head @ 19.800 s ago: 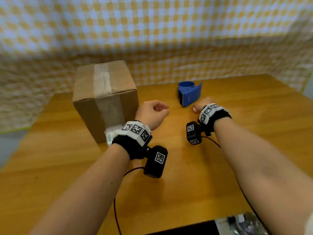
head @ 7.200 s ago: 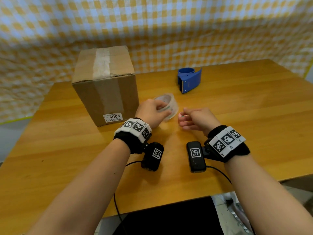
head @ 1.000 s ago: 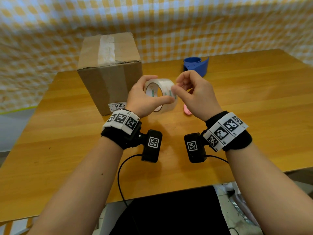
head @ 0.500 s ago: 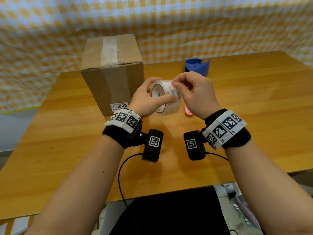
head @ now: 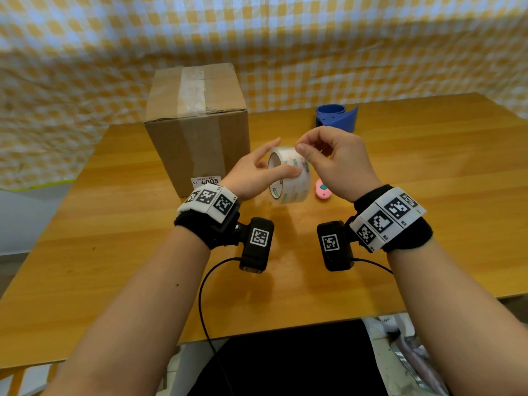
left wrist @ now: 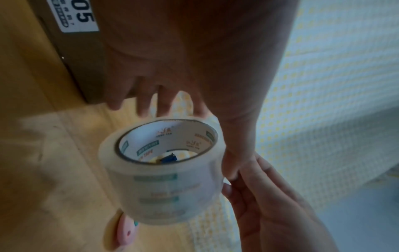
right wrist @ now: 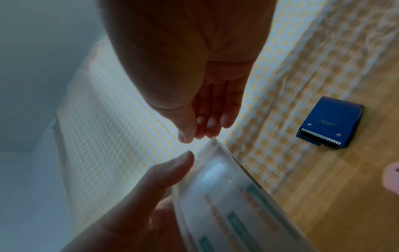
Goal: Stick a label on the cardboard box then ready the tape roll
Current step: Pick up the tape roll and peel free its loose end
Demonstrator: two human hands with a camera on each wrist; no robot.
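label [head: 206, 180] on box [head: 197, 124]. left hand [head: 254, 174] grips tape [head: 288, 178]; right hand [head: 331, 161] fingertips pinched at its rim, seemingly seeking the end. next: peel it.

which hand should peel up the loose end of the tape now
Right. The left hand grips the tape roll above the table, while the right hand pinches at its top edge, probably best placed to peel.

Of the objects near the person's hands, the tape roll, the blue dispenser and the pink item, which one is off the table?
The clear tape roll: the left hand holds it in the air, while the blue dispenser and the pink item rest on the table.
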